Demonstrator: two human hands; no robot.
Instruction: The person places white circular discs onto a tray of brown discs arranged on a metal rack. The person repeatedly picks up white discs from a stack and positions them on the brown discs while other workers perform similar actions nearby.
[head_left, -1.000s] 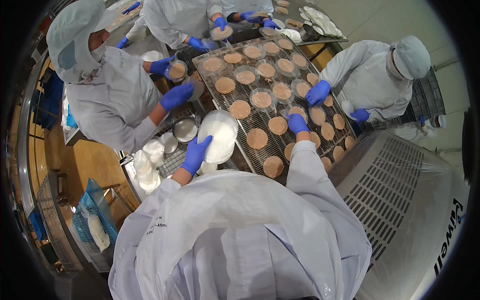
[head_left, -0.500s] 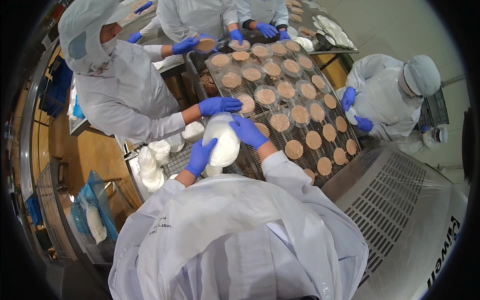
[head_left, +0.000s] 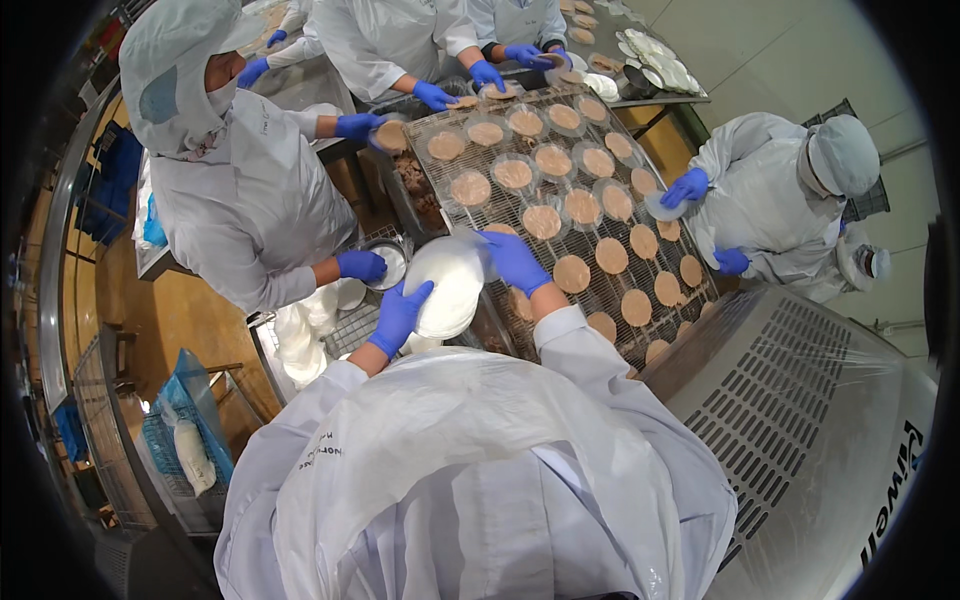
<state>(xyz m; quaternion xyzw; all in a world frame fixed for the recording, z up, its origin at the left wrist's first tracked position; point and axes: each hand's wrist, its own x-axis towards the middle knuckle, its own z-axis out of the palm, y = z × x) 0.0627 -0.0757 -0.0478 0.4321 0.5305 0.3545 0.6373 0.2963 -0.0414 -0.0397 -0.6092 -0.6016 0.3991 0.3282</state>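
My left hand [head_left: 400,313], in a blue glove, holds a stack of white round lids [head_left: 446,287] from below. My right hand [head_left: 514,260], also gloved, rests its fingers on the top right edge of the same stack. Just beyond lies a wire mesh conveyor belt [head_left: 690,305] carrying many round tan discs [head_left: 572,273], some in clear round dishes [head_left: 513,174]. My white coat fills the lower part of the view.
Several other people in white coats, hair covers and blue gloves work round the belt: one at left with a small round tin [head_left: 387,265], others at the back, one at right holding a lid [head_left: 664,205]. A grey vented machine housing [head_left: 800,420] stands at lower right. White stacks [head_left: 300,335] sit at my left.
My right hand has come back from the discs on the belt to the white stack held by my left hand. The view has shifted, and the belt's discs now lie further right.
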